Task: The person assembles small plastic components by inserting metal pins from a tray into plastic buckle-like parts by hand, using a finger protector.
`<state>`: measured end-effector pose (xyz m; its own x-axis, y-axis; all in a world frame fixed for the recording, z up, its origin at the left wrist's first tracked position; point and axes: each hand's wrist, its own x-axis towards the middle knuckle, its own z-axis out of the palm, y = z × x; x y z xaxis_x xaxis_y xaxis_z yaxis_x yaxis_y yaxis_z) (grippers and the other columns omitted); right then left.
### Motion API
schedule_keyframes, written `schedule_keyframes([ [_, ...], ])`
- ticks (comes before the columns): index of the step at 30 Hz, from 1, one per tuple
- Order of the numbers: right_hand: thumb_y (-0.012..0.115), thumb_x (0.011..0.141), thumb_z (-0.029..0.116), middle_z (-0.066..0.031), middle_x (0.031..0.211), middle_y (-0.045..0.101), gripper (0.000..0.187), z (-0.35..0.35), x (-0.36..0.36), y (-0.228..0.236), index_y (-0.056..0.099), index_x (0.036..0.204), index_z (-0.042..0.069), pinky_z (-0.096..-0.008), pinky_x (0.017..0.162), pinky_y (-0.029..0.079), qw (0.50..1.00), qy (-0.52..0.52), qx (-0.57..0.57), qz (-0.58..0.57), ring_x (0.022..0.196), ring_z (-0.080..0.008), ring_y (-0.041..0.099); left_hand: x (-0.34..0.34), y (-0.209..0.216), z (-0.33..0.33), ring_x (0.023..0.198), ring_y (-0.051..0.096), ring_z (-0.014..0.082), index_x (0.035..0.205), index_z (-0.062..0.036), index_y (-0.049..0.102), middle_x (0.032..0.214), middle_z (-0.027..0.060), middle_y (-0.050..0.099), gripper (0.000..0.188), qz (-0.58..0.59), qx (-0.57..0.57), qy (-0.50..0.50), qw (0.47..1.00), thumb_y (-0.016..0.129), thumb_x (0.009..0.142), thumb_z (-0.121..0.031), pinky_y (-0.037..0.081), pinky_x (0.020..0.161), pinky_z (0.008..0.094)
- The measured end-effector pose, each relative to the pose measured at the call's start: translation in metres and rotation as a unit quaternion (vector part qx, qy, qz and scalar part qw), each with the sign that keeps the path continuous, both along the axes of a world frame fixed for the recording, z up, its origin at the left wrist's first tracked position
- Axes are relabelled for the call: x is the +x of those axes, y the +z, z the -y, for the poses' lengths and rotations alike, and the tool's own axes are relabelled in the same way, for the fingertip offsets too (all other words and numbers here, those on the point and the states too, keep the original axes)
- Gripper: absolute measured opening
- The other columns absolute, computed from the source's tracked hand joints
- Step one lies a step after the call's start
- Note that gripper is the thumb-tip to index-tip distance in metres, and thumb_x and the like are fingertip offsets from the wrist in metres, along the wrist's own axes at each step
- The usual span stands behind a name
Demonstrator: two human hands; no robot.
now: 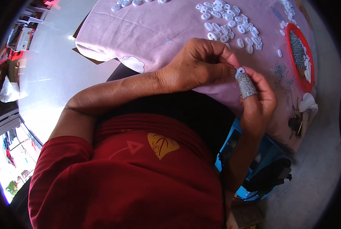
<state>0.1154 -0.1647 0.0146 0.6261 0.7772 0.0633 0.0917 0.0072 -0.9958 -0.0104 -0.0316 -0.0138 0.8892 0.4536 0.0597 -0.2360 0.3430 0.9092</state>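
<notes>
My left hand (203,66) reaches across from the left with thumb and forefinger pinched together. Whatever sits between those fingertips is too small to make out. Beside them, my right hand (259,101) is closed on a small white oval plastic piece (240,71) with a hole in it, gripped between thumb and forefinger. A grey speckled fabric sleeve (247,85) covers the right thumb. Both hands meet just above the near edge of the pink cloth (140,26), fingertips almost touching at the piece.
Many similar white pieces (227,17) lie scattered on the cloth. At the right stands a red tray (308,84) of small grey metal parts and white pieces. Loose metal parts (281,71) and a white cloth (308,103) lie nearby. A blue container (228,141) stands below the table.
</notes>
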Motion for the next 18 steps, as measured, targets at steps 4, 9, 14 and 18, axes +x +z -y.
schedule_keyframes([
  [4,0.054,0.082,-0.011,-0.0084,0.1,0.066,0.027,0.0016,0.0007,0.0006,0.064,0.107,-0.009,-0.0261,0.087,0.048,1.0,0.015,-0.016,0.01,0.094,-0.013,0.061,-0.0022,-0.0002,-0.0014,0.078,0.061,0.0057,0.105,-0.0005,0.065,0.089,0.002,0.066,0.014,-0.002,-0.003,-0.011,1.0,0.062,0.093,-0.004,0.049,0.067,0.0182],
  [9,0.054,0.083,-0.01,-0.0087,0.101,0.066,0.026,0.0004,-0.0002,0.0027,0.064,0.107,-0.009,-0.0266,0.088,0.048,1.0,0.013,-0.013,0.005,0.094,-0.0135,0.062,-0.0042,0.0029,-0.0021,0.078,0.063,0.0085,0.109,0.001,0.064,0.088,0.0054,0.067,0.016,-0.006,-0.027,-0.017,0.999,0.06,0.094,-0.004,0.051,0.067,0.0197],
  [14,0.055,0.084,-0.01,-0.0093,0.1,0.066,0.025,0.0018,-0.0006,0.0013,0.064,0.107,-0.008,-0.0271,0.088,0.049,1.0,0.019,-0.005,0.003,0.095,-0.014,0.062,-0.0034,0.0038,-0.0015,0.077,0.064,0.0093,0.108,0.001,0.065,0.087,0.0072,0.068,0.015,-0.013,-0.04,0.004,0.999,0.06,0.094,-0.004,0.051,0.063,0.0197],
  [18,0.056,0.084,-0.01,-0.0092,0.1,0.067,0.025,-0.0014,-0.004,0.0007,0.064,0.108,-0.008,-0.0267,0.088,0.049,1.0,0.002,-0.007,-0.005,0.094,-0.0138,0.062,-0.0033,0.0034,-0.0013,0.075,0.066,0.0093,0.106,0.0006,0.065,0.085,0.0068,0.068,0.015,-0.011,-0.039,0.012,0.999,0.062,0.093,-0.005,0.051,0.06,0.0191],
])
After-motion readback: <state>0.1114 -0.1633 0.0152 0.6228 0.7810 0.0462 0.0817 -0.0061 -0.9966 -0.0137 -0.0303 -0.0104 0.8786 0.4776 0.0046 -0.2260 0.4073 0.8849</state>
